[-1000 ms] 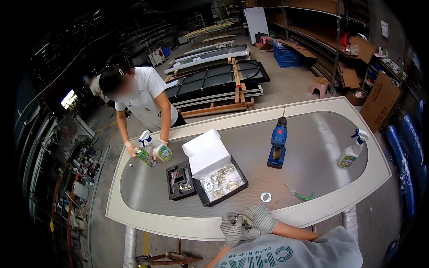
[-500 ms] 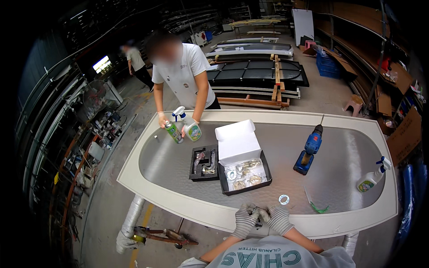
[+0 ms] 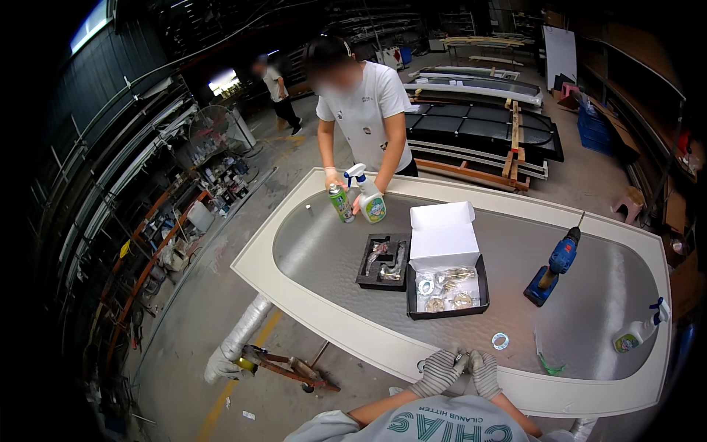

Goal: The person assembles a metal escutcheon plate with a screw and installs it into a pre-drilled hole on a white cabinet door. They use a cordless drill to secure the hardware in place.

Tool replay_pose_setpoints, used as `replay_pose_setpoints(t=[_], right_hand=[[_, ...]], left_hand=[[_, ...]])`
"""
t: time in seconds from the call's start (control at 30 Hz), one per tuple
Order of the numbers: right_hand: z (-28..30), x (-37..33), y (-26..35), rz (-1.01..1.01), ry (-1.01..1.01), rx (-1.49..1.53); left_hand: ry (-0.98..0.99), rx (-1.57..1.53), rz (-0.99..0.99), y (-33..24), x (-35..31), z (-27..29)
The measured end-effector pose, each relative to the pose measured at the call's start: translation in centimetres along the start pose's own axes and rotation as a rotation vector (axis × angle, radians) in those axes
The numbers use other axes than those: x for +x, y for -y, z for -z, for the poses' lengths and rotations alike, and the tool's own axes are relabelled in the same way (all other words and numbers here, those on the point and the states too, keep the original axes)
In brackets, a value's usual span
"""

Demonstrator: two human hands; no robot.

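Both my hands wear grey striped work gloves and meet at the near edge of a cream-framed door panel [image 3: 353, 352] with a textured glass middle. My left hand [image 3: 440, 373] is closed, its fingertips pressed against those of my right hand [image 3: 484, 374], also closed. Something small and dark lies between the fingertips, too hidden to name. A small round greyish end [image 3: 421, 365] shows at the left hand's outer side. Just beyond the hands, a white ring-shaped piece [image 3: 500, 341] lies on the glass. Farther off is an open box [image 3: 447, 298] of bagged gold-coloured hardware.
A blue cordless drill [image 3: 556, 267], green strip [image 3: 549, 365] and spray bottle [image 3: 639, 333] lie or stand to the right. A black foam tray [image 3: 384, 261] sits left of the box. Across the panel, a co-worker [image 3: 368, 118] holds a spray can [image 3: 341, 204] beside another spray bottle [image 3: 370, 200].
The whole view has swung left, so the panel appears farther right. My hands stay together at the near edge; the round end beside my left hand now shows.
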State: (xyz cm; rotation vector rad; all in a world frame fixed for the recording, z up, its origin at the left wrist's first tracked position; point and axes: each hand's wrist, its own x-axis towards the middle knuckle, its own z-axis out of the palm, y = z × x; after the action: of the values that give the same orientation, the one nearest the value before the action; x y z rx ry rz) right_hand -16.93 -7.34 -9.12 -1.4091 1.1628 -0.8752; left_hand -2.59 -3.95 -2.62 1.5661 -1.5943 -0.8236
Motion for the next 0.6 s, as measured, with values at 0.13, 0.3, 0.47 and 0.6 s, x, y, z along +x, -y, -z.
replay_pose_setpoints(t=[0.13, 0.3, 0.47, 0.6], right_hand=[[1.2, -0.2, 4.2, 0.366, -0.016, -0.643], [2.4, 0.8, 4.4, 0.805, -0.013, -0.812], [2.7, 1.0, 4.4, 0.805, 0.055, -0.83], [2.4, 0.6, 5.1, 0.703, 0.064, -0.8]], left_hand=[[0.045, -0.298, 0.361, 0.3, 0.1, 0.2], [0.083, -0.391, 0.406, 1.0, 0.4, 1.3], [0.145, -0.546, 0.44, 2.2, -0.1, 0.8], [0.042, -0.448, 0.391, 0.6, -0.7, 0.6]])
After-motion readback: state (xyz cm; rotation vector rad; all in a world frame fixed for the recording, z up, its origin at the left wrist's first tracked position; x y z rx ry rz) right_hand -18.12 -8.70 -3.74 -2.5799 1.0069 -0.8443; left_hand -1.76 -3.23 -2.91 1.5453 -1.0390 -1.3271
